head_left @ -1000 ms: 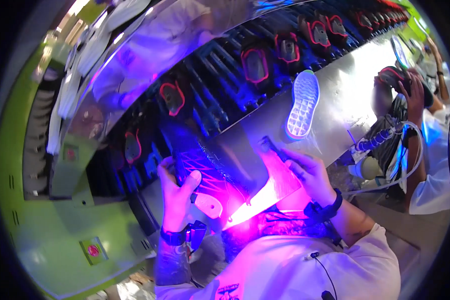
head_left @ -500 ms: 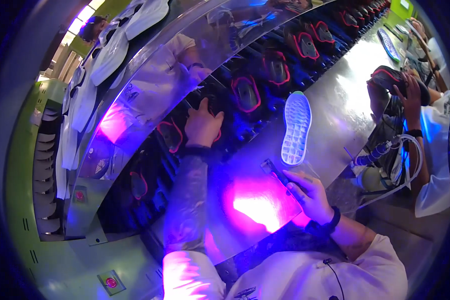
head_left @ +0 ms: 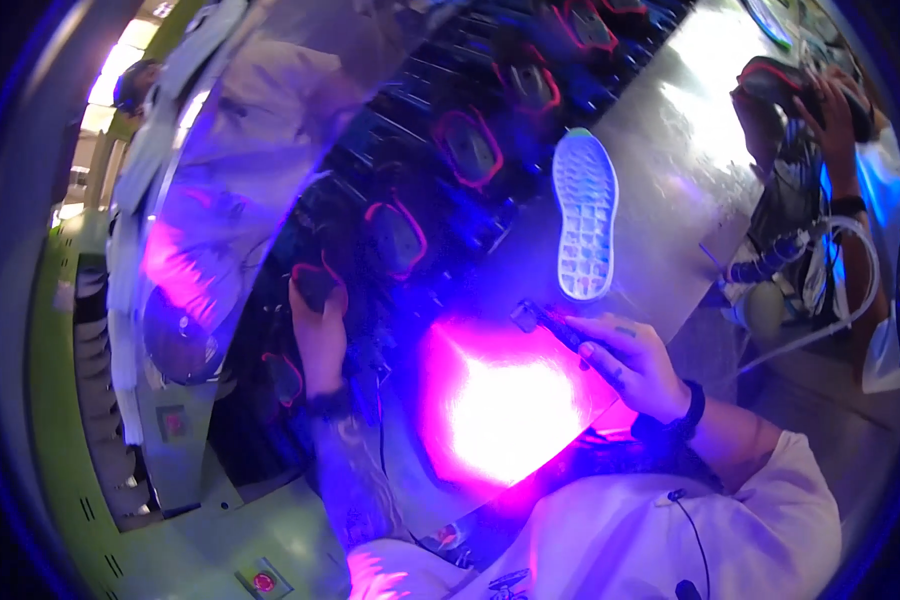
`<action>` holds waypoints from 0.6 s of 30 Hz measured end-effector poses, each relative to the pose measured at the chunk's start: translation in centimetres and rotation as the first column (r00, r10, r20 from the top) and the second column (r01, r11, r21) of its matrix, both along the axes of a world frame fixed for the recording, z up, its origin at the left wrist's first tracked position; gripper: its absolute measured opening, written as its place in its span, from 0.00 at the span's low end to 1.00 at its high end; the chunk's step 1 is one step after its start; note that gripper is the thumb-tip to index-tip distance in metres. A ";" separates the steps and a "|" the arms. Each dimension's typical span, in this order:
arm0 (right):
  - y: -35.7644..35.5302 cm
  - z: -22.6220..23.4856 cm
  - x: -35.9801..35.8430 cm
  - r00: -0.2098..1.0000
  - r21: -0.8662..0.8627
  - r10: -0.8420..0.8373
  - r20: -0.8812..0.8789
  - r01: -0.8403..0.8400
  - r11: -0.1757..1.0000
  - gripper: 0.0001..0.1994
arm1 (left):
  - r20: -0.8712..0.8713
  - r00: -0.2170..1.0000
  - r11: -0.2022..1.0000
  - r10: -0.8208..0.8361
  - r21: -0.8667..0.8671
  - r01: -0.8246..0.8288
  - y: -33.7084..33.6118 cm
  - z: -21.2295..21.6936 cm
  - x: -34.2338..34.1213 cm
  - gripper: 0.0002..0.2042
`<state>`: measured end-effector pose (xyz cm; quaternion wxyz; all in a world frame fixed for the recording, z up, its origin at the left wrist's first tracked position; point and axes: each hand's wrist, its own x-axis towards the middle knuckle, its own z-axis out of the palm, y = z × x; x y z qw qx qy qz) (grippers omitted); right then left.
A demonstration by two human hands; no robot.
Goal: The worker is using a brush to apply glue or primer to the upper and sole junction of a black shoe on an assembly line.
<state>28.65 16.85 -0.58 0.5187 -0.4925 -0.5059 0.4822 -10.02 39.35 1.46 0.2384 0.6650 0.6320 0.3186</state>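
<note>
My left hand (head_left: pixel 320 338) is at the dark rack on the left, its fingers closed around the near end of a dark shoe upper (head_left: pixel 315 284) with red edging; some fingertips are hidden. Beside it on the rack is another dark shoe upper (head_left: pixel 396 238) with a red rim. Over the metal table, my right hand (head_left: pixel 632 362) grips a slim dark handheld tool (head_left: pixel 550 326) with a small squarish head. Just beyond that tool lies a pale shoe sole (head_left: pixel 584 215), its gridded side up.
A bright pink-white glow covers part of the metal table (head_left: pixel 660 170). Several red-rimmed uppers line the rack up to the top. A co-worker's hand (head_left: pixel 830 120) holds a dark shoe (head_left: pixel 770 85) at the right, near a looped pale hose (head_left: pixel 860 310). A shiny panel (head_left: pixel 250 170) borders the rack.
My left hand has moved nearer and to the left, onto a different shoe upper. The view has shifted, and the glow on the table looks larger. My right hand still holds the tool.
</note>
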 end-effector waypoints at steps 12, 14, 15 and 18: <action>1.0 -0.8 -0.6 0.999 0.107 0.002 -0.042 0.003 0.994 0.18 | -0.109 0.980 0.956 0.167 -0.227 -0.188 11.4 1.2 -9.5 0.29; 1.1 -0.4 -1.4 0.992 0.112 0.046 -0.120 -0.032 0.993 0.18 | -0.686 0.727 0.961 0.036 -0.175 -0.213 12.4 -0.5 -17.9 0.40; 0.8 -0.7 -1.1 0.996 0.102 0.013 -0.092 -0.003 0.995 0.18 | -0.670 0.743 0.966 0.002 -0.192 -0.175 12.8 -1.8 -15.7 0.40; 0.2 -0.3 -0.6 0.999 0.067 -0.013 -0.053 0.017 0.998 0.19 | -0.870 0.487 0.971 -0.078 -0.178 -0.162 9.0 -0.3 -11.1 0.46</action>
